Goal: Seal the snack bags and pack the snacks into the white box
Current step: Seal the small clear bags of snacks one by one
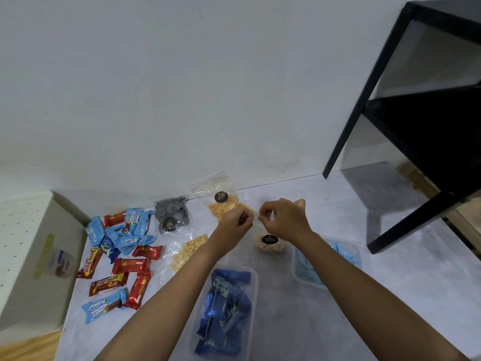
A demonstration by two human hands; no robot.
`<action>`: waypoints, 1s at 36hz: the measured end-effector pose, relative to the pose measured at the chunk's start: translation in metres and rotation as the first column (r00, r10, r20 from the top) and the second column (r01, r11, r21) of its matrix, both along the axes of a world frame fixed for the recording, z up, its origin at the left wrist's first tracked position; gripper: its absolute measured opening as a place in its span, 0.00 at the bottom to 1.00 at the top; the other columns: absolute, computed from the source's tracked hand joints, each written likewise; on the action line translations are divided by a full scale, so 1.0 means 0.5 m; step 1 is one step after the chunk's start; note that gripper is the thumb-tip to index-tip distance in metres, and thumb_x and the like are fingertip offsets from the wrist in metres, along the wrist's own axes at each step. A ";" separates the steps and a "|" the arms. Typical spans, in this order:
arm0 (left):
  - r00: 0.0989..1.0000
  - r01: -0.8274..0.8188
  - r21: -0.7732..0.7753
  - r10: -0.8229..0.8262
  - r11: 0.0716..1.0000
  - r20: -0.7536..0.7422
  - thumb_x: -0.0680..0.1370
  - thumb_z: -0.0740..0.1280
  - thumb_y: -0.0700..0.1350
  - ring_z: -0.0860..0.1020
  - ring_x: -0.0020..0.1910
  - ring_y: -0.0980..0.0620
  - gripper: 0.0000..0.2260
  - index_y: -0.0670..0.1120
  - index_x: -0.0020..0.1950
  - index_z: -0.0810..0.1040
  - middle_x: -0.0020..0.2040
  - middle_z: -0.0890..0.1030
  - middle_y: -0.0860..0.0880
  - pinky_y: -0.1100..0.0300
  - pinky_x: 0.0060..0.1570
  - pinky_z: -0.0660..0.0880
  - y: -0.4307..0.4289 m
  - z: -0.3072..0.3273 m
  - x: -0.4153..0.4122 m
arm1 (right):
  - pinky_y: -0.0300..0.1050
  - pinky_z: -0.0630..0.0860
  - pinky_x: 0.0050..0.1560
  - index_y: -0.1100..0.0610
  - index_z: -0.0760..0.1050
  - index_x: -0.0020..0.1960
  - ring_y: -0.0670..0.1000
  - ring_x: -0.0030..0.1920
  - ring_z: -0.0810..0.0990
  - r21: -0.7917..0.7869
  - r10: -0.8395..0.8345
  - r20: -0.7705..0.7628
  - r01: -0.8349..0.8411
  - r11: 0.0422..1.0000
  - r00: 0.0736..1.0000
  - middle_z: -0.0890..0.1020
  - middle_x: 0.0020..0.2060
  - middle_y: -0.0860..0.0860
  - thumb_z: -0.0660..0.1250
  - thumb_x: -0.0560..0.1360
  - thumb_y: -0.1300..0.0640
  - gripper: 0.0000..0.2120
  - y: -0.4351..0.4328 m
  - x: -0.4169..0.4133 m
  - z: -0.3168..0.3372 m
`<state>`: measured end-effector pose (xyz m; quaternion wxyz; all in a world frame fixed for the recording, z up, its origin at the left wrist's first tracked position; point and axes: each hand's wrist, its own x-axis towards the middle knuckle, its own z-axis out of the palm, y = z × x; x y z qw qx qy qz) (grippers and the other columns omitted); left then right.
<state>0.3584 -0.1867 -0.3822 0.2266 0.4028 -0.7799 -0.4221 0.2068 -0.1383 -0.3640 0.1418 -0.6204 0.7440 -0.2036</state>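
Observation:
Both hands pinch the top edge of a clear snack bag (269,244) with a black label, which hangs over the table; my left hand (238,220) grips its left corner, my right hand (282,220) its right. Behind the hands a clear bag of orange crackers (221,201) leans against the wall. A bag of dark swirl cookies (172,214) lies to its left. A clear bag of pale yellow pieces (186,252) lies flat under my left forearm. A clear tub holding dark blue packets (225,308) sits close to me.
Several red and light blue wrapped bars (122,254) are scattered on the left of the grey table. A second clear tub with light blue packets (341,259) sits under my right forearm. A black shelf frame (416,126) stands at right. A white pegboard box (28,246) stands at left.

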 end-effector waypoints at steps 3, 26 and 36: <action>1.000 -0.012 0.060 0.011 0.998 0.006 0.77 0.63 0.38 0.71 0.34 0.54 0.05 0.38 0.43 0.76 0.32 0.72 0.52 0.63 0.38 0.68 -0.004 0.003 -0.001 | 0.46 0.55 0.46 0.47 0.78 0.42 0.43 0.39 0.72 -0.001 -0.011 0.004 0.011 1.000 1.000 0.80 0.37 0.41 0.65 0.73 0.46 0.07 0.001 -0.009 0.000; 1.000 0.010 0.168 -0.006 0.986 -0.024 0.77 0.62 0.36 0.67 0.23 0.63 0.11 0.47 0.37 0.73 0.27 0.65 0.54 0.74 0.26 0.62 -0.026 0.031 0.006 | 0.22 0.69 0.40 0.59 0.82 0.48 0.40 0.40 0.77 0.107 0.026 0.317 -0.063 0.992 0.948 0.83 0.42 0.50 0.67 0.73 0.66 0.07 0.027 -0.069 0.017; 0.959 -0.178 0.225 0.220 0.958 -0.178 0.75 0.66 0.38 0.69 0.35 0.55 0.02 0.41 0.45 0.73 0.35 0.70 0.49 0.71 0.34 0.68 -0.012 0.020 -0.021 | 0.32 0.71 0.46 0.62 0.82 0.50 0.51 0.48 0.80 0.019 -0.058 0.248 0.055 0.998 0.967 0.83 0.47 0.56 0.63 0.75 0.66 0.09 0.027 -0.065 0.012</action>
